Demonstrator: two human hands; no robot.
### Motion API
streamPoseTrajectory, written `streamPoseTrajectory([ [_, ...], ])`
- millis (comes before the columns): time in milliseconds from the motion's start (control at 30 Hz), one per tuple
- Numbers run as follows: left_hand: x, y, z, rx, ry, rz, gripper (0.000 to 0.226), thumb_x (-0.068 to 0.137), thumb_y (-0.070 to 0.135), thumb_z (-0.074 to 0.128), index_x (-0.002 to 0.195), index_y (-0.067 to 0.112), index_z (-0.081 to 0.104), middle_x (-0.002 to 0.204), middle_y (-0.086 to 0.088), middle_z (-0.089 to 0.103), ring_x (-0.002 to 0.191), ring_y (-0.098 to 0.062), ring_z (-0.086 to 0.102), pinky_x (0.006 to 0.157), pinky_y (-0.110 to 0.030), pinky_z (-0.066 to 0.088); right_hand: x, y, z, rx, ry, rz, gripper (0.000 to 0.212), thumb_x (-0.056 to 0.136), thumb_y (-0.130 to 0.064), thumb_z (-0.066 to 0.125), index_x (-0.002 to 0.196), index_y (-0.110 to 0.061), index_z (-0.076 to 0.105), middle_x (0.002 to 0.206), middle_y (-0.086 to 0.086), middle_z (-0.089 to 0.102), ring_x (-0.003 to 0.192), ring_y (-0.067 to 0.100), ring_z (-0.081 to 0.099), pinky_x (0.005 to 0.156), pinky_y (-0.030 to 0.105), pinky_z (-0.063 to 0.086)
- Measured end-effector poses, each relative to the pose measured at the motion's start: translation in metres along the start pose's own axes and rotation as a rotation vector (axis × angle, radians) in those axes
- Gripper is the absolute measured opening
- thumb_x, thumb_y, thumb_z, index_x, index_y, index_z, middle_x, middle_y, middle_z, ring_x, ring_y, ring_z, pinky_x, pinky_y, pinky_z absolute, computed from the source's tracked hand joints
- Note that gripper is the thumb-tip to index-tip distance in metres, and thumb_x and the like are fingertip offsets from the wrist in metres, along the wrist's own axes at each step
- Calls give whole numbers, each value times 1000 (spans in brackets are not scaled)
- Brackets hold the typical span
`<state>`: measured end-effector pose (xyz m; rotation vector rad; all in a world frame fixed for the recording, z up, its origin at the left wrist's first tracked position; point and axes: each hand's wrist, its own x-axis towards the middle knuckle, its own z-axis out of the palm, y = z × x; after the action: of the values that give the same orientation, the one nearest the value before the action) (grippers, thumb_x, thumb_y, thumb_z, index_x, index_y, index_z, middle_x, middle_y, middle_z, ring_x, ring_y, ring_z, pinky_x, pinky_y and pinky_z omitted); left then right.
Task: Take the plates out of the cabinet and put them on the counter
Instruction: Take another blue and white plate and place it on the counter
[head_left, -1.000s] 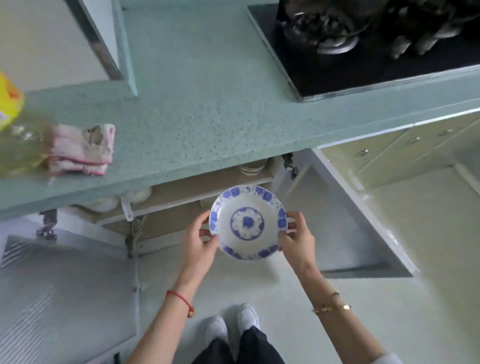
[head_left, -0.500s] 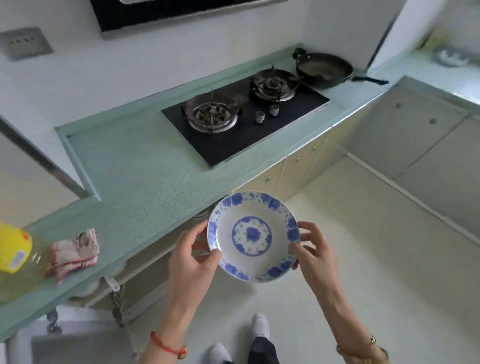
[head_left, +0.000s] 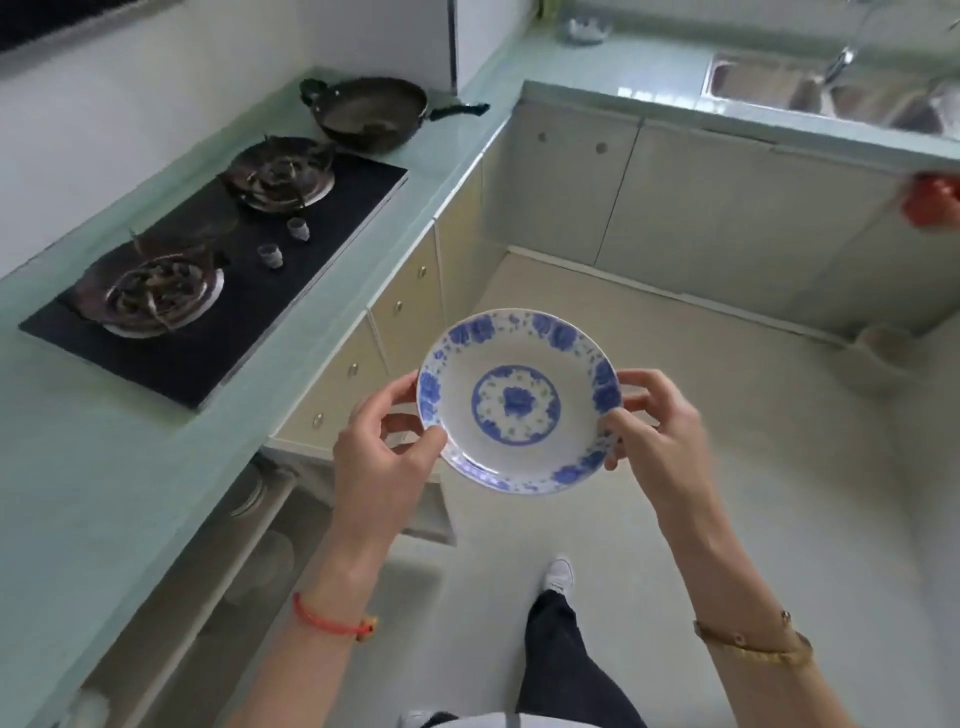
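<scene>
Gripping the plate (head_left: 519, 402) from both sides, the left hand (head_left: 382, 457) lays its thumb over the near-left rim with its fingers curled behind. The right hand (head_left: 654, 431) pinches the right rim the same way, thumb on top and fingers behind. The plate is white, with a band of blue flowers round the rim and a blue medallion in the centre. It is held face up, tilted a little toward the camera, in the air over the floor (head_left: 701, 364). It is near the front edge of the tabletop (head_left: 78, 467) and not touching it. A red cord bracelet (head_left: 332, 621) circles the left wrist and a gold bracelet (head_left: 753, 644) the right. Below the hands, a dark trouser leg and a white shoe (head_left: 560, 574) show against the pale floor. Under the pale green tabletop, left of the left forearm, the cabinet (head_left: 223, 571) stands open. Blurred round pale shapes lie on its shelves; whether they are dishes I cannot tell. Farther along the tabletop sits a black two-burner hob (head_left: 249, 312), and beyond it a dark wok (head_left: 369, 111) with a long handle. Across the corner a steel sink (head_left: 810, 93) is set into the other run of tabletop, and a blurred red object (head_left: 932, 200) shows at the right edge of the view.
</scene>
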<state>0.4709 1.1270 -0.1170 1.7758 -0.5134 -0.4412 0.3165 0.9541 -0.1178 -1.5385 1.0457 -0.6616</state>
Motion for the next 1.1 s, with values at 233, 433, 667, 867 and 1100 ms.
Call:
streamPoseTrajectory([
  [233,82,44,115,-2,-45,32,47,81,9,71,121,33,67,111,14,71,96,-4,67,78,-23,59,114,-14,-73,0,104,-40,32,79,0,56,91,-29,64,77,5,66,38,8,51,40,20,44],
  [433,156,72,198,-9,-63,56,48,80,5,69,119,34,69,111,13,72,95,-4,68,81,-28,57,209,-21,-119,16,139,-21,28,80,-1,57,97,-22,66,81,6,66,43,8,54,41,19,45],
  [667,259,83,277,-27,-106,32,48,80,2,66,119,30,69,111,10,72,94,-3,68,81,-25,57,324,-17,-137,28,169,35,29,80,-2,57,95,-25,65,82,6,67,52,14,58,43,18,46],
  [867,383,93,343,-58,-152,34,48,78,5,67,120,28,69,115,5,71,99,-11,68,86,-31,57,454,-27,-137,30,211,65,29,80,-2,55,96,-23,66,84,7,67,51,13,56,44,18,46],
  [1100,540,129,409,-71,-204,68,51,80,-1,67,120,29,68,114,3,71,98,-14,68,87,-34,58,610,-62,-133,41,279,58,30,78,-3,57,91,-29,66,80,1,68,50,6,58,45,18,48],
])
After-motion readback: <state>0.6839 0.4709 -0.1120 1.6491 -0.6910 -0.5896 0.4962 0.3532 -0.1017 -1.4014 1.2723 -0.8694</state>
